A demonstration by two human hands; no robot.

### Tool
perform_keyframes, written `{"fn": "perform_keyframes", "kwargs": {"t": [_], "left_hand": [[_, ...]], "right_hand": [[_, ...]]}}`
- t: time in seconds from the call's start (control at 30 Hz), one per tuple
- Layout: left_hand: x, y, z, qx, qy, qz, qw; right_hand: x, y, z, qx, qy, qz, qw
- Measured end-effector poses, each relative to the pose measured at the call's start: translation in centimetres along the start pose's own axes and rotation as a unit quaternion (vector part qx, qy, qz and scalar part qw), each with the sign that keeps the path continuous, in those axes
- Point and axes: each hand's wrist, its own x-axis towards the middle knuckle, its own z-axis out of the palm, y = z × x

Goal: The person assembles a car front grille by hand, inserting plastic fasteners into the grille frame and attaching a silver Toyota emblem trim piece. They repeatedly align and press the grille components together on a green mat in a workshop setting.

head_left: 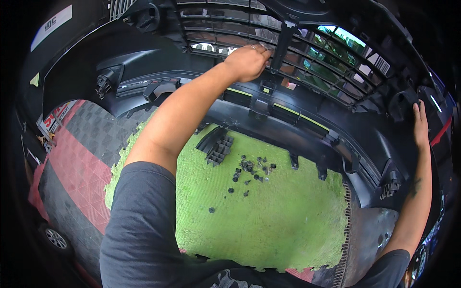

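Note:
A large black car bumper [192, 81] with a slatted grille [230, 29] curves across the far side, its inner face toward me. My left hand [247, 62] reaches up to the middle of the grille, left of its central upright. Its fingers are closed; what they grip is hidden behind the knuckles. Far to the right, my right hand [420, 126] lies along the bumper's right end with its fingers stretched out flat. Loose black clips and screws [247, 166] are scattered on a green foam mat [269, 216] below, apart from both hands.
A ribbed black plastic bracket [219, 148] lies on the mat near the bumper. Grey and red floor tiles [81, 168] spread to the left. A car wheel [56, 237] shows at the lower left. A dark panel [367, 235] lies right of the mat.

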Motion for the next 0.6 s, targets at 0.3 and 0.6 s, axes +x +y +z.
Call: {"fn": "perform_keyframes", "kwargs": {"t": [0.3,0.6], "left_hand": [[5.2,0.1,-0.5,-0.103,-0.265,-0.124,0.951],[4.3,1.5,-0.6,-0.091,-0.191,-0.167,0.963]], "right_hand": [[0.0,0.6,-0.8,0.021,-0.018,0.008,1.000],[0.3,0.5,-0.7,-0.023,-0.002,-0.005,1.000]]}}
